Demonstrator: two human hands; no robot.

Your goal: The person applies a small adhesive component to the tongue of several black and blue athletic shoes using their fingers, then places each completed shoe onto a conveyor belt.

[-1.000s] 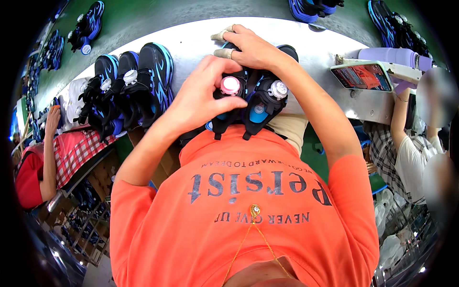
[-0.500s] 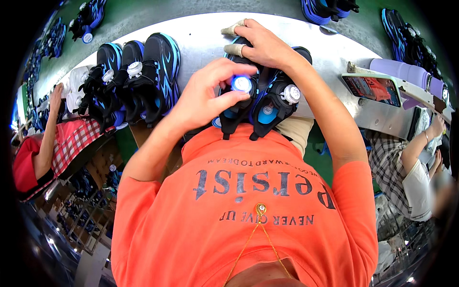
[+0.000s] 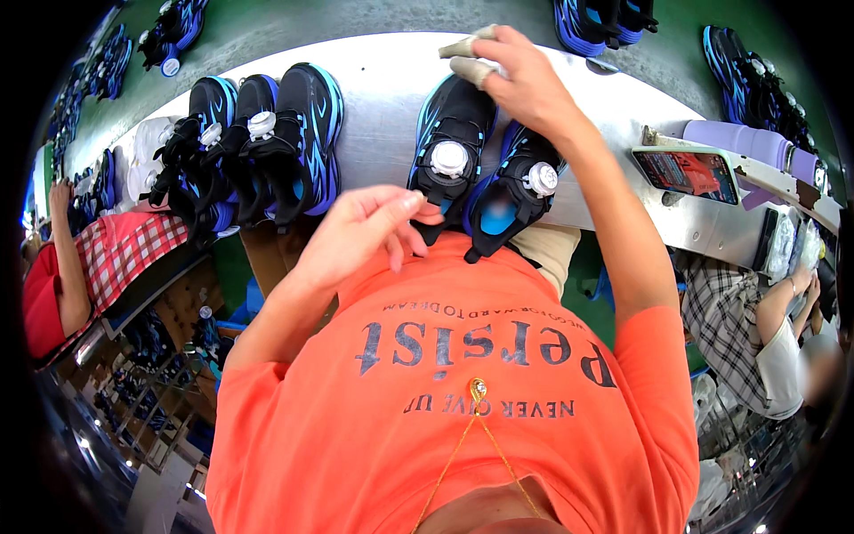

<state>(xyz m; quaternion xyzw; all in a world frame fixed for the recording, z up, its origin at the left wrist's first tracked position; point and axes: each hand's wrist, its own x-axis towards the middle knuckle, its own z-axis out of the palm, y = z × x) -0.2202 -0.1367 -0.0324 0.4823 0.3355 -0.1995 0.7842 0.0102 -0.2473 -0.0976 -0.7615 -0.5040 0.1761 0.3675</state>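
A black and blue sneaker (image 3: 455, 111) stands on the metal bench before me, toe pointing away, with a white round lacing dial (image 3: 448, 159) on its tongue. Beside it on the right leans a matching sneaker (image 3: 503, 200), its own white dial (image 3: 542, 179) at the side and blue insole showing. My left hand (image 3: 369, 227) hovers by the left shoe's heel, fingers loosely bent and apart, nothing in them. Off the toe of that shoe, my right hand (image 3: 525, 84) is raised with fingers stretched and empty; two fingertips wear pale finger cots.
Several matching sneakers (image 3: 307, 133) are lined up at the left of the bench (image 3: 378, 80). A phone (image 3: 685, 173) and a purple bottle (image 3: 734, 133) are at the right. More shoes (image 3: 600, 22) lie beyond. Co-workers sit on both sides, one in a red checked apron (image 3: 133, 258).
My left hand has let go of the left shoe's dial and drawn back toward me. My right hand has lifted off the toe and shifted right. The dial's blue glow is gone.
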